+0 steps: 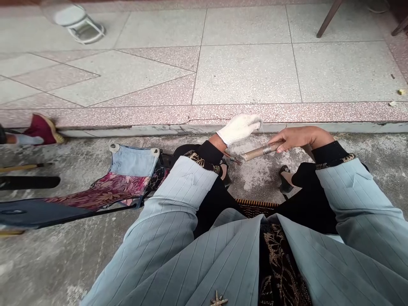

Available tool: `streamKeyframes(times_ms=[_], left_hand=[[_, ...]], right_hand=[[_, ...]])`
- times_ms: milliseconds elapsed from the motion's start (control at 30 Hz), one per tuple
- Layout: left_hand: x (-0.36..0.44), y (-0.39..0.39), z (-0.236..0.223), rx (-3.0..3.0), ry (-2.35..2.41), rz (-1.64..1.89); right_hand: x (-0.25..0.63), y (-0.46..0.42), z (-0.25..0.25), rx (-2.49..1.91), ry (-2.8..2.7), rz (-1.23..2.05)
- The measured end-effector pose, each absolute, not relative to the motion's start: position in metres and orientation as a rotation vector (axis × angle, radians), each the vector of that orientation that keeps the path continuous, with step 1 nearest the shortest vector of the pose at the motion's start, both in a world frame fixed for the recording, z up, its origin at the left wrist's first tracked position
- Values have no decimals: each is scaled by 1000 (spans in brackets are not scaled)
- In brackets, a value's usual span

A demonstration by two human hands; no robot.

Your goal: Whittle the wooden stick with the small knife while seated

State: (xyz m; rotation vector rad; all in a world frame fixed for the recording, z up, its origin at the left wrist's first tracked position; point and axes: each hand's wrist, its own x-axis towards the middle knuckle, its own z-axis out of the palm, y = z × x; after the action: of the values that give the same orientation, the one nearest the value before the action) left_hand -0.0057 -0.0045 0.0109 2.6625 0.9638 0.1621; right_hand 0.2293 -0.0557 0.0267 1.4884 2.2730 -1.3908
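nearest: pale striped jacket sleeves (191, 187) over both forearms. left hand (239, 128) in a white knit glove, closed, pinching a fine thread (263, 134) that runs down to a metal band (265, 148) on a wooden rod (256, 153). bare right hand (301, 138) curled around the rod, which is held above the concrete floor (264, 180). patchwork folding seat (127, 180) to the left. beyond: terrazzo step (223, 114).

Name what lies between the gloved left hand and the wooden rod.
A thin pale thread runs between the gloved left hand and wooden rod, in the head view.
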Motion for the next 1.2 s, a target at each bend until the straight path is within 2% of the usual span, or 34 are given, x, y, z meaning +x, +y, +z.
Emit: streamKeyframes(times_ms=[67, 133, 233, 333, 633, 900, 1067, 1200], left_hand=[[-3, -5, 11, 2914, 934, -51], [1, -8, 9, 3064, 859, -255], [5, -14, 1, 2833, 789, -71], [7, -20, -6, 2442, 664, 98], [11, -24, -2, 2044, 473, 148], [8, -27, 0, 1820, 459, 226], [-1, -21, 8, 1835, 601, 265], [-6, -12, 5, 1865, 667, 328]], right_hand=[[233, -57, 33, 1509, 2308, -1472], [239, -56, 39, 1665, 2387, -1695], [247, -50, 42, 2161, 2385, -2100], [249, -45, 35, 2549, 2182, -2170], [246, -32, 16, 2760, 2138, -1518], [248, -35, 11, 2510, 2266, -627], [244, -38, 11, 2071, 2156, -620], [242, -43, 9, 1654, 2216, -993]])
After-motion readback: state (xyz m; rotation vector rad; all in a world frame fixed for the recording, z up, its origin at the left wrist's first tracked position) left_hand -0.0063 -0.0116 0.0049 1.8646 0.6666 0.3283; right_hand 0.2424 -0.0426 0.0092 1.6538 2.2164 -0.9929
